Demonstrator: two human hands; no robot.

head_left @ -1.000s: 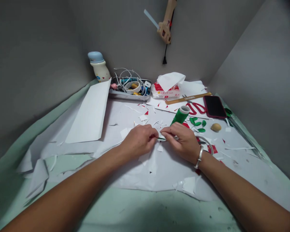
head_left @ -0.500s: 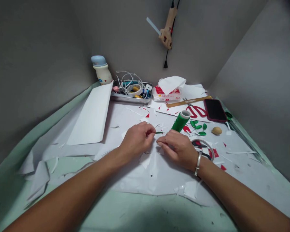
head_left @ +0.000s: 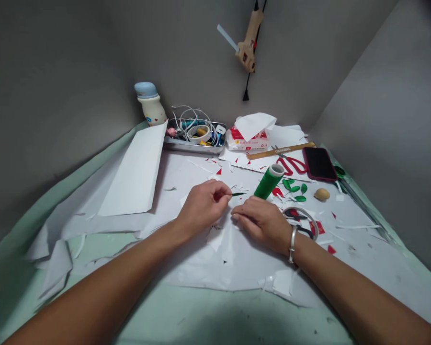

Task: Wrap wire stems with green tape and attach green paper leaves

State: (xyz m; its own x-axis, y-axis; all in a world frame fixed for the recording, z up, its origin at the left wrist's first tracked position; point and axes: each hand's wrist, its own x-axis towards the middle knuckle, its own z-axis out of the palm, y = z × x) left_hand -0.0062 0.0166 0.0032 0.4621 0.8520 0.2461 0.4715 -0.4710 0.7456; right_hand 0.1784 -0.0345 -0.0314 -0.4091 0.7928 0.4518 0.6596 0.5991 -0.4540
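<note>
My left fingers (head_left: 220,192) pinch a thin green strip (head_left: 238,194), my right fingers (head_left: 240,217) lie together on paper (head_left: 197,263); slackening could drop it among scraps (head_left: 215,237).

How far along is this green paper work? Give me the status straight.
Done: several green leaves lie finished beside the green roll. In hand: the left hand pinches a thin green strip, while the right hand rests on the paper. Left: the long white sheet still lies whole, and the red scissors lie idle.
</note>
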